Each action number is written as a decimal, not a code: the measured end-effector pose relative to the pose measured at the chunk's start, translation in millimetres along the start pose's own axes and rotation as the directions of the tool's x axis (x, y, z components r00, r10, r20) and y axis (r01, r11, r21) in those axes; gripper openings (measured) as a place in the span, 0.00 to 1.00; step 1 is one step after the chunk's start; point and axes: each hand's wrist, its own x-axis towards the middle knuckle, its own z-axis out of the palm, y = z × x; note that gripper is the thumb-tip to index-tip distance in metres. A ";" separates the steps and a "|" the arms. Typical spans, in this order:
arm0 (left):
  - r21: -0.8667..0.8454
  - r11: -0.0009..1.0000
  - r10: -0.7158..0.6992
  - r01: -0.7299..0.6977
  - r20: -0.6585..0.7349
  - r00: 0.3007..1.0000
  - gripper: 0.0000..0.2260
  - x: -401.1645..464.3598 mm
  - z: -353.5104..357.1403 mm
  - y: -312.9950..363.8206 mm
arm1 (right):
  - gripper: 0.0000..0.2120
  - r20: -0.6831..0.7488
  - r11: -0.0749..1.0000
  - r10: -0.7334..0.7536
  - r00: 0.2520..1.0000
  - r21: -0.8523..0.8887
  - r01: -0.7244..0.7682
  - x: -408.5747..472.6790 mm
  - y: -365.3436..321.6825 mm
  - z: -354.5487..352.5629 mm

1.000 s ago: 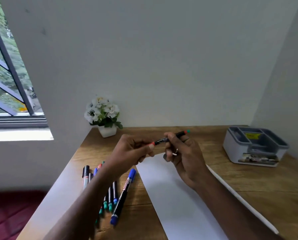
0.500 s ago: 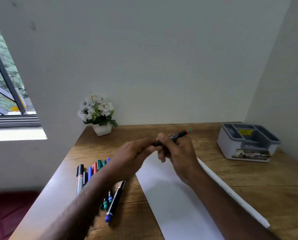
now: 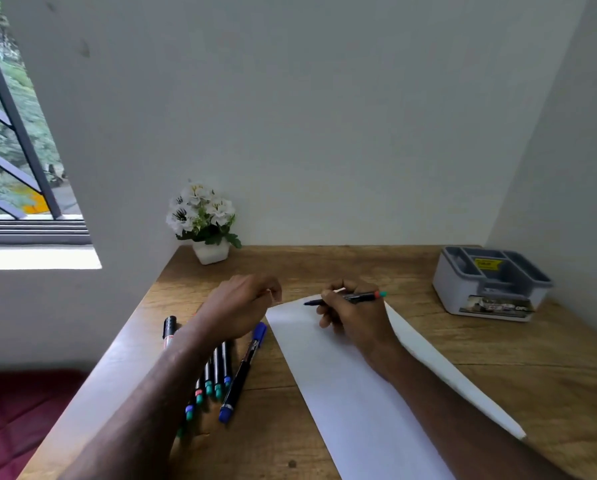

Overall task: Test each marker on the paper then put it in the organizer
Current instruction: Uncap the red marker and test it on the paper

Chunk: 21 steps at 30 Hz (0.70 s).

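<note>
Step in hand: testing. Right hand fingers clamped on slim black marker with red-green end, tip just over far end of white paper sheet on wooden bench. Left hand fingers curled together, contents not visible. Next: press tip, draw stroke, then carry to grey plastic organizer, well apart on right.

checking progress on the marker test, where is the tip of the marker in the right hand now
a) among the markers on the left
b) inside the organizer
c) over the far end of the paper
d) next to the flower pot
c: the right hand holds the marker with its tip over the far end of the paper, well away from the organizer.
</note>
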 end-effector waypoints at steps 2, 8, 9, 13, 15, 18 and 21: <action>0.017 0.999 -0.030 0.030 0.028 0.999 0.09 -0.3 0.7 -2.5 | 0.05 0.016 0.997 -0.021 1.000 -0.080 0.023 -3.9 0.0 1.7; 0.143 0.982 -0.126 0.127 -0.016 0.992 0.07 1.2 4.0 -3.8 | 0.08 0.094 0.977 -0.067 0.993 -0.195 0.084 -27.3 -7.2 -17.2; 0.165 0.976 -0.140 0.140 -0.011 0.990 0.11 1.4 5.2 -4.6 | 0.08 0.099 0.975 -0.075 0.992 -0.203 0.094 -31.0 -6.7 -21.9; 0.208 0.962 -0.192 0.178 0.046 0.980 0.21 2.3 9.8 -3.9 | 0.09 0.121 0.956 -0.106 0.987 -0.260 0.135 -38.8 -2.1 -36.9; 0.225 0.958 -0.194 0.178 0.053 0.979 0.22 2.0 10.7 -1.4 | 0.08 0.131 0.948 -0.105 0.986 -0.287 0.139 -39.8 -2.4 -39.4; 0.241 0.955 -0.190 0.172 0.051 0.981 0.22 2.1 9.7 1.6 | 0.06 0.170 0.915 -0.137 0.976 -0.356 0.191 -39.8 -8.1 -34.0; 0.237 0.955 -0.198 0.181 0.053 0.979 0.21 3.3 9.9 2.8 | 0.05 0.254 0.854 -0.179 0.950 -0.439 0.279 -31.7 -15.6 -16.6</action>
